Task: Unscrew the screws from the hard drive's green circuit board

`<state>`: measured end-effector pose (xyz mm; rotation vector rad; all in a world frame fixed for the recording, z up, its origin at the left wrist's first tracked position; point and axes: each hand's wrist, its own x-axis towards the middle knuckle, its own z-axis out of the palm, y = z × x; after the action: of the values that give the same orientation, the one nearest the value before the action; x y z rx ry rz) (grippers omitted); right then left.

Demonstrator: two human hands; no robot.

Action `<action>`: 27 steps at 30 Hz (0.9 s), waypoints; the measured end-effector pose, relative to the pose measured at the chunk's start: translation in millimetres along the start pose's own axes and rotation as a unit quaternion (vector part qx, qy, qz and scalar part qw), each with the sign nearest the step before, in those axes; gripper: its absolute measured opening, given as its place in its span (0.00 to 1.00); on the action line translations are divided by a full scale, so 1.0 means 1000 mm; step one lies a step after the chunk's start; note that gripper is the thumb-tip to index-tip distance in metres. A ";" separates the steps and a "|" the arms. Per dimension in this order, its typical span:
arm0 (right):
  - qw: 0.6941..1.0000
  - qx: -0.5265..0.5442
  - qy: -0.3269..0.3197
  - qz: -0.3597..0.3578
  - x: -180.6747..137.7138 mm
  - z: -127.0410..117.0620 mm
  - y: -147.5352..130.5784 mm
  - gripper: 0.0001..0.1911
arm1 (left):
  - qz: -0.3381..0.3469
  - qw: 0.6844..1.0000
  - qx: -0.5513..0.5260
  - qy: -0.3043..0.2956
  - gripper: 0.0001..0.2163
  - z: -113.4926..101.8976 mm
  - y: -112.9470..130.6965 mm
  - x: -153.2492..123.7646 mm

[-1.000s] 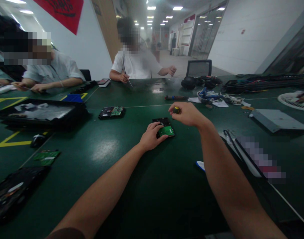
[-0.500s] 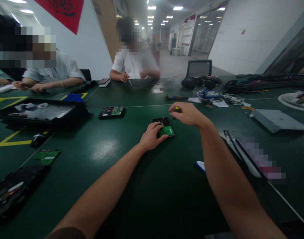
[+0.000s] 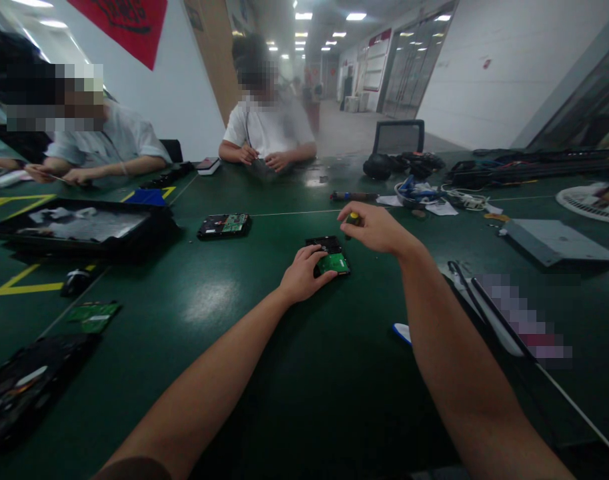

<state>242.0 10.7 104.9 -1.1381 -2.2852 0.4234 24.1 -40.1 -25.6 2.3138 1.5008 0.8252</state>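
A hard drive point(image 3: 337, 262) with a green circuit board lies on the dark green table in front of me. My left hand point(image 3: 304, 272) grips its near left side, fingers over the top and thumb along the near edge. Above the drive's right far corner, my right hand point(image 3: 372, 227) is closed round a screwdriver point(image 3: 354, 219) with a yellow and black handle. The screwdriver stands roughly upright; its tip is too small to make out. A second hard drive point(image 3: 224, 225) rests to the left, its green board facing up.
At left are a black tray point(image 3: 84, 223), a loose green circuit board point(image 3: 95, 315) and a black device casing point(image 3: 29, 380). A grey metal box point(image 3: 559, 241) and a bowl of cables point(image 3: 418, 192) stand at right. Two people sit across the table.
My right hand has shifted very slightly on the screwdriver; my left hand and the hard drive stay put. The person opposite has brought both hands closer together.
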 end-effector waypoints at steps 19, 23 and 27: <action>0.994 0.077 0.039 0.065 0.005 0.001 0.008 0.14 | 0.001 1.000 -0.006 0.008 0.27 0.003 -0.002 0.000; 0.990 0.127 0.032 0.059 0.004 0.004 0.008 0.18 | 0.001 1.000 -0.005 0.010 0.26 0.003 -0.002 0.000; 0.981 0.181 0.004 0.067 0.005 0.005 0.008 0.20 | 0.002 1.000 -0.006 0.006 0.26 0.002 -0.002 0.000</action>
<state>242.1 19.5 98.7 -1.1034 -2.0197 0.8460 23.5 -38.9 -28.3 2.3077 1.4913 0.8478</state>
